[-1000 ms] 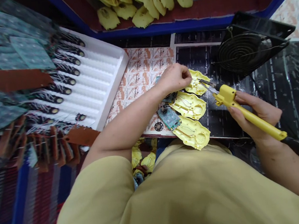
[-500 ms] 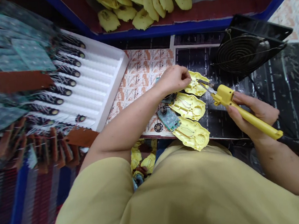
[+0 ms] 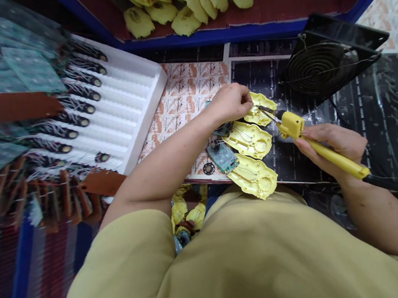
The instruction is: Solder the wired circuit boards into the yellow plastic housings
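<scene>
My right hand is wrapped around the handle of a yellow soldering gun. Its metal tip points left, over the farthest yellow plastic shell. At that shell's left side my left hand is closed in a pinch; what lies between the fingertips is hidden. Nearer my body are a second yellow shell and a third one, inner sides up, with thin wires running to circuit boards. One green circuit board shows plainly on the left; others are partly covered by my left hand and forearm.
A white foam tray holds rows of small wired speakers, with stacked circuit boards beside it. A black fan stands at the right back. Behind the bench, a blue-edged bin contains yellow shells. A small black ring lies near the edge.
The view has shifted slightly, so most things sit a little farther left and up. Both hands keep nearly the same place at the farthest shell, the soldering gun's tip still there.
</scene>
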Motion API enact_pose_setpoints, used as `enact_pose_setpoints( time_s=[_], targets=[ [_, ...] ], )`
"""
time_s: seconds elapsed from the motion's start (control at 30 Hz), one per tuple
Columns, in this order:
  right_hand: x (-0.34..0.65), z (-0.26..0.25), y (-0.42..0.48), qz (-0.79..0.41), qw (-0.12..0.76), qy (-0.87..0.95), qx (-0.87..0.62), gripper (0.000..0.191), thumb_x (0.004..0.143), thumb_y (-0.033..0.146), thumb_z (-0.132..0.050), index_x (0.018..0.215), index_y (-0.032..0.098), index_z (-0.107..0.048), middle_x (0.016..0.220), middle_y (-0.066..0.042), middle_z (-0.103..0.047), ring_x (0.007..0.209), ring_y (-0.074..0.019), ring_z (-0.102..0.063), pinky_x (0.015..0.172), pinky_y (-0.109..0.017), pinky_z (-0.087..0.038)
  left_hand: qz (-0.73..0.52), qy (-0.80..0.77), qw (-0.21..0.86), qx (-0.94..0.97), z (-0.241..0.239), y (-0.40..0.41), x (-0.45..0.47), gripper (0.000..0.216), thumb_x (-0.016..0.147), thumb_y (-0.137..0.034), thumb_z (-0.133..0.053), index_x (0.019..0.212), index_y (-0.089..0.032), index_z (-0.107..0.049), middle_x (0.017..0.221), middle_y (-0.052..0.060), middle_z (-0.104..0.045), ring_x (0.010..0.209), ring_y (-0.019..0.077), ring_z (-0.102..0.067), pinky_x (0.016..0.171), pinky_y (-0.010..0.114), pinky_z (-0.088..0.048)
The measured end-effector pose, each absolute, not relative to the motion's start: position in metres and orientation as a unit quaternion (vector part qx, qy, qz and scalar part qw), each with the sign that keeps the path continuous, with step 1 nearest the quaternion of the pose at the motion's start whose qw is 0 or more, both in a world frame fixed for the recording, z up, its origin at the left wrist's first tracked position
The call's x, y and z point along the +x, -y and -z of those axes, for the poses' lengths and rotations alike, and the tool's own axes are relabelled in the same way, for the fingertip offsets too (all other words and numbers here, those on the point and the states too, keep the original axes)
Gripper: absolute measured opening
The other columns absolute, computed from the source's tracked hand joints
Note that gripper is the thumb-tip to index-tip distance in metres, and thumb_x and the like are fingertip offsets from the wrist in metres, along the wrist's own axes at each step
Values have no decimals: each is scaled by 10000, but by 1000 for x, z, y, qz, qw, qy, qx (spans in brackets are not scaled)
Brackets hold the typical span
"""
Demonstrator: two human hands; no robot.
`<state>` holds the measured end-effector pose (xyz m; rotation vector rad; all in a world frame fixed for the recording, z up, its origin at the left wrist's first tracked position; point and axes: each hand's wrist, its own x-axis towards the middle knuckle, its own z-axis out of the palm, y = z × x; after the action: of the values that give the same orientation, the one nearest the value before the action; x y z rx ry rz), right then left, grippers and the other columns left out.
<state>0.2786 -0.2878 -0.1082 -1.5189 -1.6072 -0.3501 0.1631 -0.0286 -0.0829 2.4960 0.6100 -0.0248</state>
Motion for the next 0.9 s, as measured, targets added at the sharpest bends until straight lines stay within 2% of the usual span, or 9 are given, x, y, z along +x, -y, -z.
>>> enact_pose_setpoints(
  time_s=[0.2,0.3,0.37,0.43,0.53,0.73,0.9],
  targets=[
    [286,107,296,183,453,598,-636,152,924,229,-880,973,256,-739,899,5,-822,740,-199,-806,650,-274,-687,6,-222,281,933,85,28,164,211,817,-144,-651,941,-151,-822,937,76,-796,943,215,-727,994,359,-548],
    [286,106,302,159,442,594,-653,181,931,232,-874,1066,280,-763,950,3,-830,772,-198,-810,695,-282,-697,0,-218,282,934,86,27,165,199,806,-140,-651,919,-155,-815,924,66,-788,942,207,-727,995,352,-552],
    [284,106,304,151,437,598,-654,329,935,231,-871,1238,303,-765,1029,-1,-839,800,-201,-817,727,-286,-703,-1,-220,282,934,86,26,165,196,800,-142,-649,908,-158,-811,912,61,-785,945,209,-730,1001,356,-555],
    [281,106,304,152,425,590,-669,527,945,232,-862,1436,332,-699,1135,-12,-837,856,-215,-829,780,-305,-715,-2,-221,279,935,86,27,165,201,797,-146,-645,909,-160,-811,909,62,-787,947,215,-735,1008,365,-556],
    [279,106,305,147,409,588,-682,688,961,224,-845,1583,366,-589,1198,-17,-828,899,-233,-836,840,-329,-725,-5,-220,270,937,87,29,164,217,807,-155,-634,927,-160,-815,923,73,-795,951,224,-742,1005,372,-559],
    [280,109,307,153,408,592,-678,739,946,207,-858,1603,385,-570,1206,-20,-826,882,-248,-837,835,-348,-733,-28,-228,287,930,89,29,159,217,852,-174,-625,962,-155,-812,942,69,-799,942,216,-736,974,363,-559],
    [280,111,308,155,424,591,-668,716,940,206,-863,1585,361,-593,1181,-35,-830,872,-248,-835,785,-335,-726,-12,-217,345,913,88,24,154,123,856,-181,-681,898,-149,-792,869,50,-775,897,187,-710,941,339,-549]
  ],
)
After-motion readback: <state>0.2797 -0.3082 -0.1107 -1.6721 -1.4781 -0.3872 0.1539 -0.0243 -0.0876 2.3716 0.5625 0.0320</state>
